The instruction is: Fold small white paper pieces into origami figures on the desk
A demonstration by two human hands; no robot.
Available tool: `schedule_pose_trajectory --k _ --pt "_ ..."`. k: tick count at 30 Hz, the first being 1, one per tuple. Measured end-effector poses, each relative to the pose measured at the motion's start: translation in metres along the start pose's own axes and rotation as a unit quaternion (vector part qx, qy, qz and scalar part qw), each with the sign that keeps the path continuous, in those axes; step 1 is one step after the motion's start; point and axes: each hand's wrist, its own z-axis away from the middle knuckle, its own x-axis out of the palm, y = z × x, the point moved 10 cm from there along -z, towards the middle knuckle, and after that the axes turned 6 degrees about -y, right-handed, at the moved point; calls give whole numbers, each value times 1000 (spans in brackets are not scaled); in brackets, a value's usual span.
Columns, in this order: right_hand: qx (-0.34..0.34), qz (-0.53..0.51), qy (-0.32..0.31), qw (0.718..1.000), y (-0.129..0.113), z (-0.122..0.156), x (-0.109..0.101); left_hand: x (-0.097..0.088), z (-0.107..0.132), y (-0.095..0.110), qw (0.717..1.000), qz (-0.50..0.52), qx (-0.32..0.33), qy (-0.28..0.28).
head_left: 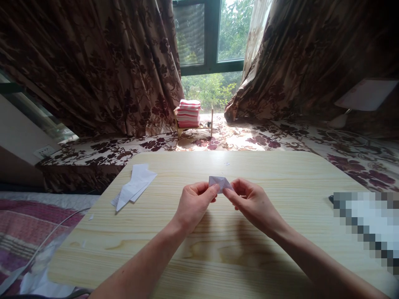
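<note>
Paper fold [218, 180] is held btwn L grip [193, 202] & R grip [253, 198].

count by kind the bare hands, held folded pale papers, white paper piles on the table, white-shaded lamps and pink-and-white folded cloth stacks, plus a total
Bare left hand and bare right hand: 2
Small folded pale paper, held: 1
White paper pile: 1
White-shaded lamp: 1
Pink-and-white folded cloth stack: 1
Total: 6
</note>
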Motion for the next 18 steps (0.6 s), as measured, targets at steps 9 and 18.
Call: schedule_pose_trajectory --k 9,18 --pt "-166 98 -16 981 -41 14 6 -8 -1 0 999 -37 8 16" --pt "-204 149 -29 967 -50 17 9 7 1 3 999 26 3 -42"
